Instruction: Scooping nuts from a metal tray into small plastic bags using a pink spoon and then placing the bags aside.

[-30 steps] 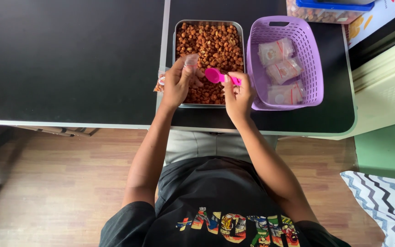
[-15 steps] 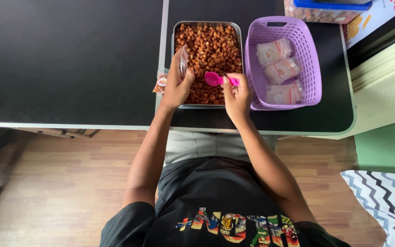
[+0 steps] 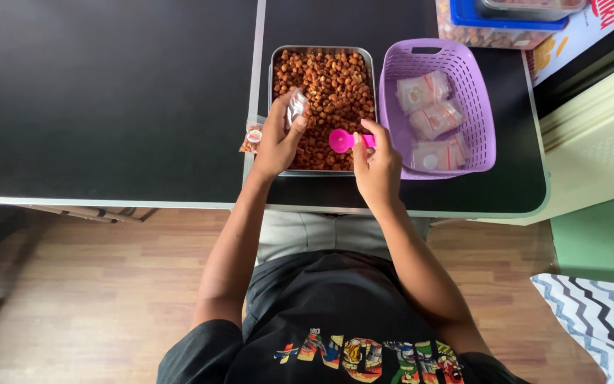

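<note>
Scooping nuts into a little bag.
The left hand (image 3: 276,139) holds the bag (image 3: 295,108) over the tray (image 3: 321,50); the right hand (image 3: 376,165) pinches a pink scoop (image 3: 342,140), which must tip in carefully.

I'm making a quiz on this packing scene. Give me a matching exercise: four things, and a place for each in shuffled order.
Things:
1. pink scoop
2. small clear bag
3. filled packets
4. brown nuts

Places:
A. in the metal tray
B. in the right hand
C. in the purple basket
D. in the left hand

Pairs: 1-B, 2-D, 3-C, 4-A
</note>
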